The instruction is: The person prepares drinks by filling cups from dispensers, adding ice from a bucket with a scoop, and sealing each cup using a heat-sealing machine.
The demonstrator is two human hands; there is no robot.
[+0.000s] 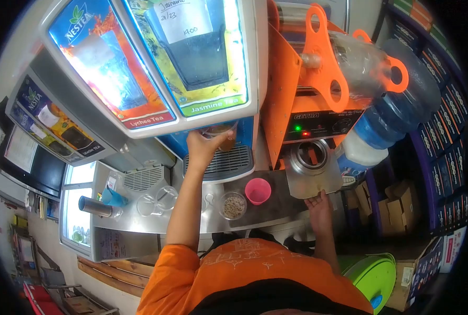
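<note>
Under the drink dispenser (192, 118), beneath its Jasmine Tea panel, my left hand (203, 148) is closed round a clear plastic cup (224, 131). The cup is above the dispenser's grey drip tray (228, 161), and a brownish content shows through its side. My right hand (318, 203) grips the front edge of the metal sliding plate (314, 181) on an orange cup sealing machine (284, 100). A round metal ring (297, 156) sits in that plate, and I see no cup in it. Green and red lights glow on the machine's front panel.
On the steel counter (213, 223) stand a pink cup (258, 191), a clear container of pale granules (233, 205), clear plastic jugs (165, 197) and a metal tumbler (94, 206). Large blue water bottles (397, 115) are at the right, with a lime-green bin (368, 281) below.
</note>
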